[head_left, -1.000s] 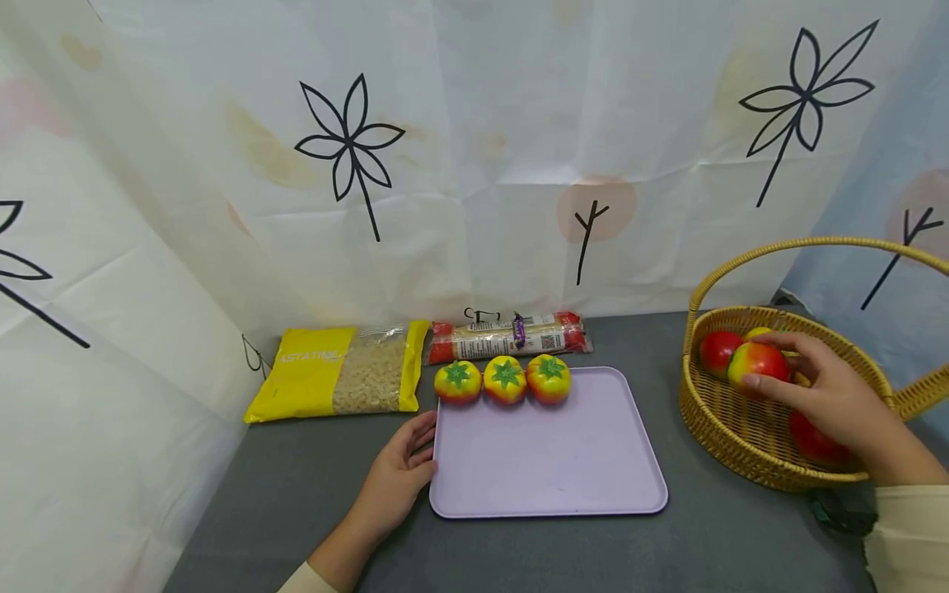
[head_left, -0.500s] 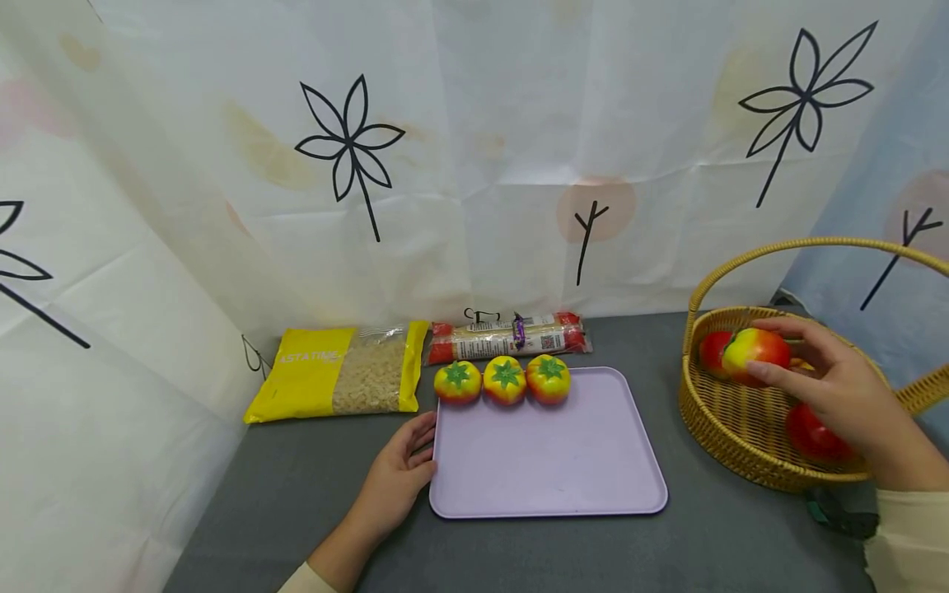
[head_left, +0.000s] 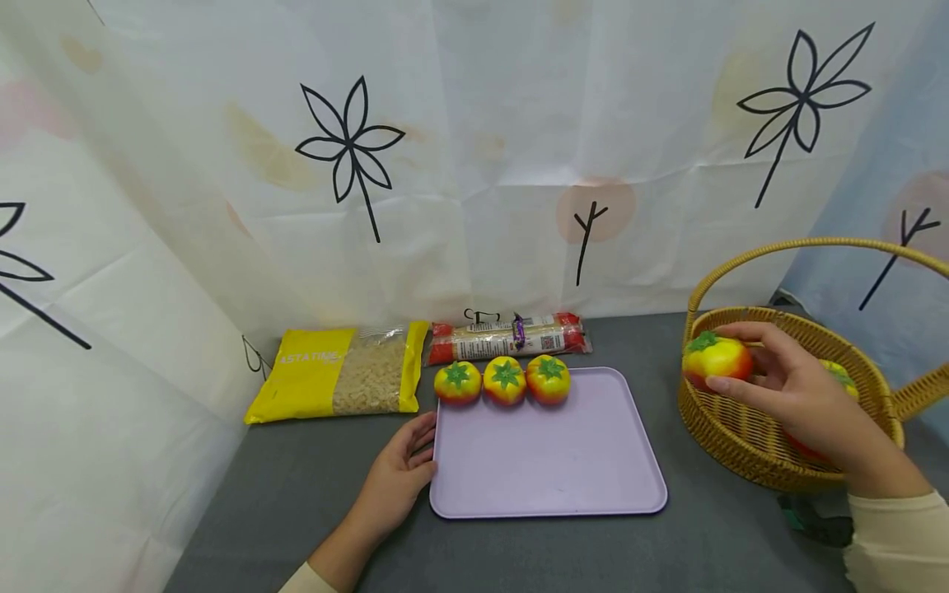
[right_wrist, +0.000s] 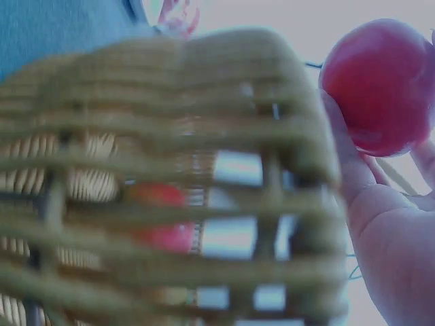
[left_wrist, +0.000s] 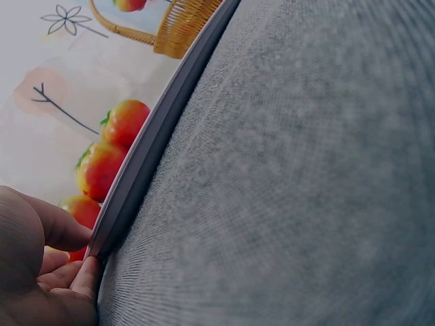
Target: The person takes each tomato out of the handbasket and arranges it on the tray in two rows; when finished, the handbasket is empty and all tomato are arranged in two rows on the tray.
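Observation:
My right hand (head_left: 804, 391) holds a red and yellow toy tomato (head_left: 715, 361) between thumb and fingers, above the left rim of the wicker basket (head_left: 730, 441). Its green leafy top faces up and to the left. In the right wrist view the tomato's red underside (right_wrist: 380, 88) shows beside the blurred basket weave (right_wrist: 170, 136). My left hand (head_left: 400, 465) holds the left edge of the lilac tray (head_left: 556, 461), and in the left wrist view its digits meet at the rim. Along the tray's back edge stand three tomatoes (head_left: 505, 381) in a row.
More tomatoes (head_left: 840, 375) lie in the basket, partly hidden by my right hand. Behind the tray sits a red-ended clear packet (head_left: 511, 338), with a yellow bag (head_left: 334, 372) to its left. A dark strap-like object (head_left: 815, 520) shows under my right wrist.
My right hand has lifted the tomato from inside the basket and moved left to its rim, turning the leafy top into view. The left hand and tray have stayed put.

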Demonstrator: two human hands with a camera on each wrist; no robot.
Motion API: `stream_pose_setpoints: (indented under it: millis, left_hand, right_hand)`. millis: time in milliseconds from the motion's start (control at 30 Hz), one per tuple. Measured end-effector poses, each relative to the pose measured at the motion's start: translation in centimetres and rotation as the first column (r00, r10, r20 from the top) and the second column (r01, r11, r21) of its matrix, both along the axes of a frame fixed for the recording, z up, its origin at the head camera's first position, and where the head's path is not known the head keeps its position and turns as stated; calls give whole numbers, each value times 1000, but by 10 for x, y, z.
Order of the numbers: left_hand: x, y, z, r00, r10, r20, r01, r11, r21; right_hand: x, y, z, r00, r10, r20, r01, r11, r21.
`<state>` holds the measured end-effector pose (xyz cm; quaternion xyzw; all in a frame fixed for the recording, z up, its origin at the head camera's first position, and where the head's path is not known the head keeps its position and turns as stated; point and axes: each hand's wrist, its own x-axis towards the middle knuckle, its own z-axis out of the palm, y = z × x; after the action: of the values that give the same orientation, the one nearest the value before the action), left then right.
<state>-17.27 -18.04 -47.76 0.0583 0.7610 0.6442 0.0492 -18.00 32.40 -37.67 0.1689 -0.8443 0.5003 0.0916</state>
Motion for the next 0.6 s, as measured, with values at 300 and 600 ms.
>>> stream_pose_setpoints:
  millis: [300, 600]
  left_hand:
    - [0, -1, 0, 1000, -10, 3, 10, 1000, -3]
    - [0, -1, 0, 1000, -15, 0, 15, 1000, -9]
  right_hand:
    - [-1, -25, -5, 993, 55, -103, -48, 996, 73]
    - [-4, -46, -14, 986, 151, -69, -150, 989, 16]
